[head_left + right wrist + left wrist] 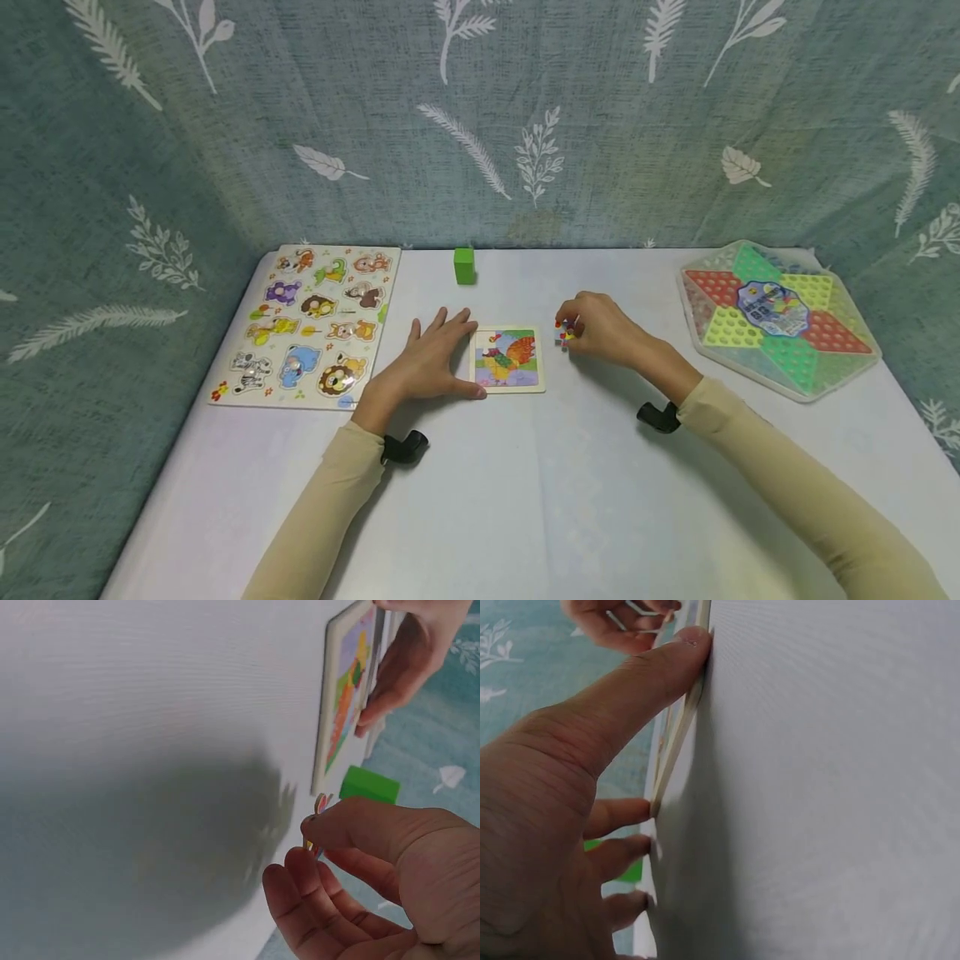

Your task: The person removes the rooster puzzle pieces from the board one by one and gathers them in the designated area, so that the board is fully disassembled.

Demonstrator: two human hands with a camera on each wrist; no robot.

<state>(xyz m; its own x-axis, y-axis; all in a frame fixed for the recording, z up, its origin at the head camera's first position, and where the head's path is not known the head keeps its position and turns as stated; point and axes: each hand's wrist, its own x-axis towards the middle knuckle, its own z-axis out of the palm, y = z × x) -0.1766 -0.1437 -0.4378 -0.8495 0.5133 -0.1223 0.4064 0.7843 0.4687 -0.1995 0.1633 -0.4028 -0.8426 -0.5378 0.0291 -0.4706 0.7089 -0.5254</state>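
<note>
A small square wooden puzzle with a colourful bird picture and a pale frame lies on the white table. My left hand rests at its left side, fingers spread and fairly straight, thumb at the near corner and index finger at the far corner. To the right of the puzzle, my right hand pinches a small multicoloured flat piece between thumb and fingers. In the right wrist view this piece is seen nearly edge-on, just above the table, so its picture is mostly hidden.
A green block stands behind the puzzle. At the left lies a large animal puzzle board. A hexagonal Chinese checkers board with coloured star points sits at the right. A leaf-patterned curtain borders the table's back.
</note>
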